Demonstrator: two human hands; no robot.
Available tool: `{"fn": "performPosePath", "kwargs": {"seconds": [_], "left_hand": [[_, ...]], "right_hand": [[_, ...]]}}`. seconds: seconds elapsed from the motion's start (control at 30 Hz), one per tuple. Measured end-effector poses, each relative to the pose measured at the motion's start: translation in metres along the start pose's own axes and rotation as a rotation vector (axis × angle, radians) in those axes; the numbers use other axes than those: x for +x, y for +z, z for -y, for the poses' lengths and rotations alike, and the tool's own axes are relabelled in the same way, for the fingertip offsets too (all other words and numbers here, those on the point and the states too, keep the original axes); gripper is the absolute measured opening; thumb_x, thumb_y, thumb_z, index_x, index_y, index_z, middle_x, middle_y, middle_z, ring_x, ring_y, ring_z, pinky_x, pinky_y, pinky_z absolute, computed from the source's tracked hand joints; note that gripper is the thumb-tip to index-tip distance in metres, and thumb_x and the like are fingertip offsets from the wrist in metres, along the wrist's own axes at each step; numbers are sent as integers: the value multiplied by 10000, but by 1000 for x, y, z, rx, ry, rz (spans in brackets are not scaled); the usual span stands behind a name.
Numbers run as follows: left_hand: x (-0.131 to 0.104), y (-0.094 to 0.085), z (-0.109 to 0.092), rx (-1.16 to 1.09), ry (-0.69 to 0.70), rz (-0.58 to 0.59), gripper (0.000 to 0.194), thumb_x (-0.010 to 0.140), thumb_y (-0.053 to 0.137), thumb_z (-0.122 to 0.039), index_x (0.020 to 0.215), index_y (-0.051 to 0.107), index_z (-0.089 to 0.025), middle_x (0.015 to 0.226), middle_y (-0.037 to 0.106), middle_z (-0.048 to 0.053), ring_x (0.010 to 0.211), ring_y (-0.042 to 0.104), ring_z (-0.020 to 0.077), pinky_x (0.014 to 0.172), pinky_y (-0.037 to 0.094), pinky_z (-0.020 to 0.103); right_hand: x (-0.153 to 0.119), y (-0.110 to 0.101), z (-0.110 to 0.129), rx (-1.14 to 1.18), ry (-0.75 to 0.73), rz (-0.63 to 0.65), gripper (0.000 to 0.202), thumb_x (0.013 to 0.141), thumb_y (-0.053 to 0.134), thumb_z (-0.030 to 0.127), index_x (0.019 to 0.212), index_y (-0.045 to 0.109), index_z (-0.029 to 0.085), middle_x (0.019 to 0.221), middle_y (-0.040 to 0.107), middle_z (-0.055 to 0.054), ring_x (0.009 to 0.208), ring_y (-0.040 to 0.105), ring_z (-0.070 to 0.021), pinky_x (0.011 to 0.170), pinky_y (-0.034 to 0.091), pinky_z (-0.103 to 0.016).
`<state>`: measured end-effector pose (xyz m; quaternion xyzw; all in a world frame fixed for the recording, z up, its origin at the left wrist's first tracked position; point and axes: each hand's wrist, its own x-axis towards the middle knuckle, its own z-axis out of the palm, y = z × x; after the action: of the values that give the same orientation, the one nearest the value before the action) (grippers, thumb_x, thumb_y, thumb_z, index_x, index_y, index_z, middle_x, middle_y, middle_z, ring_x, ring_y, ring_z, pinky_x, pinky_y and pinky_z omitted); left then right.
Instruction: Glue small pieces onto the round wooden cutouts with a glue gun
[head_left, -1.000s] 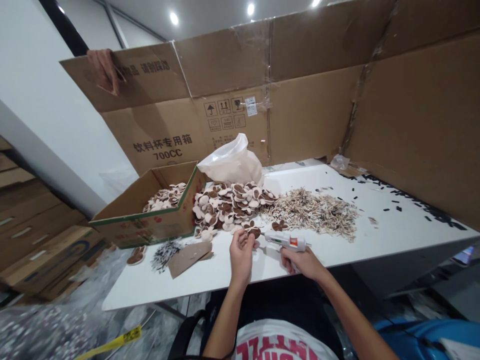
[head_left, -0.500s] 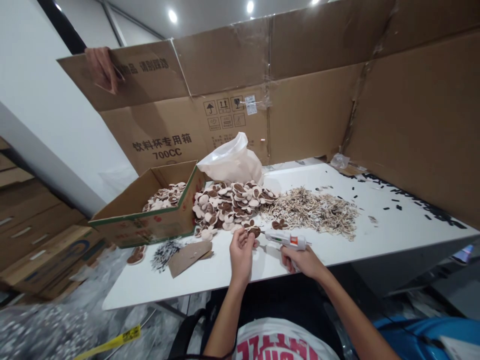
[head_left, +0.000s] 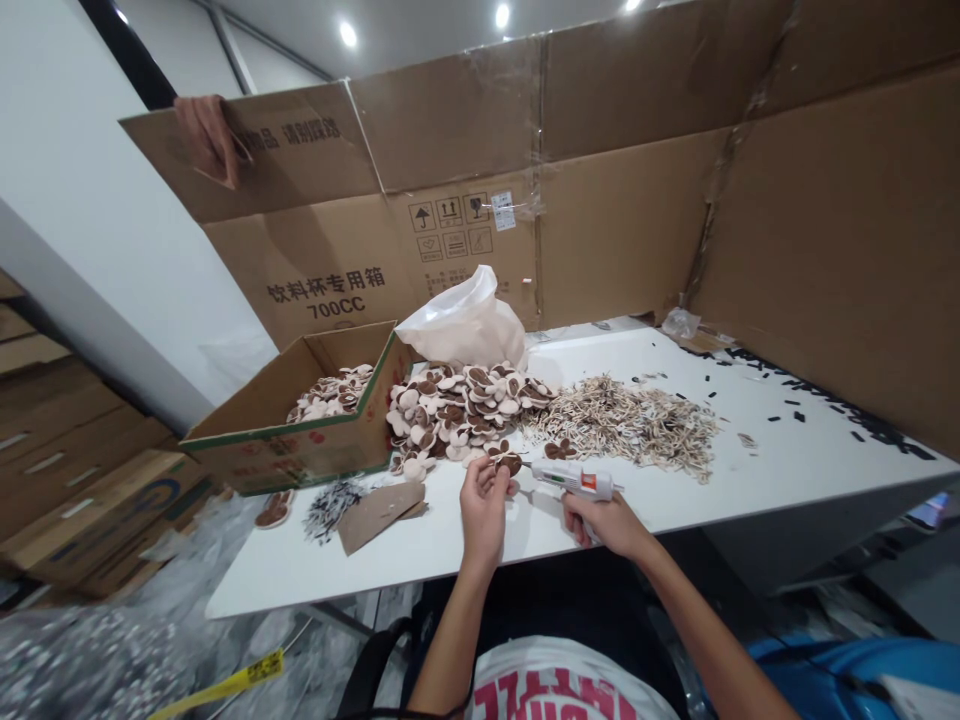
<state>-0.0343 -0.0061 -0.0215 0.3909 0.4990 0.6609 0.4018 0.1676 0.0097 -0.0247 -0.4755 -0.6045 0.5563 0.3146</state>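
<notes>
Backdrop: taped cardboard panels (head_left: 630, 230) behind a white table (head_left: 442, 560)
Left hand (head_left: 484, 505): fingertips pinched on a brown bunny-shaped cutout (head_left: 511, 463), nearer than the heaped cutouts (head_left: 465, 405)
Glue gun (head_left: 574, 479): right hand (head_left: 606, 522) wrapped around its handle, nozzle at the held piece's edge

The right hand (head_left: 604, 521) partly hides a white-and-orange plastic glue gun (head_left: 573, 480); a glossy blue object (head_left: 847, 665) is cropped at four o'clock.

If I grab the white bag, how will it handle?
The bag probably flops: it looks thin and creased. Its smooth sheen suggests it may be slippery. It could slump or spill, since its mouth gapes open.
</notes>
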Motion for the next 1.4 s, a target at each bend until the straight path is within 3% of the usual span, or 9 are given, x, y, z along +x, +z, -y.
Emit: {"fn": "performPosePath", "kwargs": {"seconds": [0.57,0.8,0.9,1.0,1.07,1.2,1.4], "left_hand": [[-1,0,-4,14,23,4,409,872,772,-477,1100,607,-181,933,727,57,737,663,130,729,547,262],[-1,3,-10,-15,-7,-12,459,826,803,-491,1107,625,-174,940,736,66,727,665,145,718,547,276],[-3,3,-16,25,-5,74,444,820,807,-489,1086,662,-165,923,736,69,764,677,167,729,545,282],[-6,3,-19,106,25,255,416,848,787,-482,1096,698,-160,957,745,85,844,691,197,763,547,297],[-7,4,-19,168,49,367,401,873,763,-479,1117,713,-165,990,753,92,890,696,213,790,550,311],[-9,9,-20,281,105,488,377,905,731,-471,1140,729,-176,998,764,83,884,693,215,815,542,326],[-12,20,-27,436,192,509,308,971,641,-421,1170,717,-199,1019,757,68,888,676,210,804,522,324]], "right_hand": [[1,1,-3,-11,-8,-3,395,793,560,525,556,636,219,509,603,-39,488,610,-207,513,491,-267],[-2,-6,-7,192,-117,86,575,887,589,678,613,691,183,562,628,-60,500,592,-185,532,460,-263],[-1,-6,-6,323,-150,8,585,870,677,715,653,691,171,575,630,-66,462,564,-176,484,433,-258],[3,-5,-4,471,-162,-127,556,832,775,709,945,753,166,623,650,-39,449,546,-166,442,399,-236],[5,-4,-4,511,-196,-180,574,815,820,695,1015,754,161,625,646,-35,454,539,-161,440,394,-225],[7,-1,-5,510,-247,-171,532,782,886,667,910,732,174,627,648,-43,456,538,-160,445,410,-225],[10,1,-6,563,-238,-240,510,750,928,628,785,674,187,595,623,-27,449,530,-148,440,410,-212]]}}
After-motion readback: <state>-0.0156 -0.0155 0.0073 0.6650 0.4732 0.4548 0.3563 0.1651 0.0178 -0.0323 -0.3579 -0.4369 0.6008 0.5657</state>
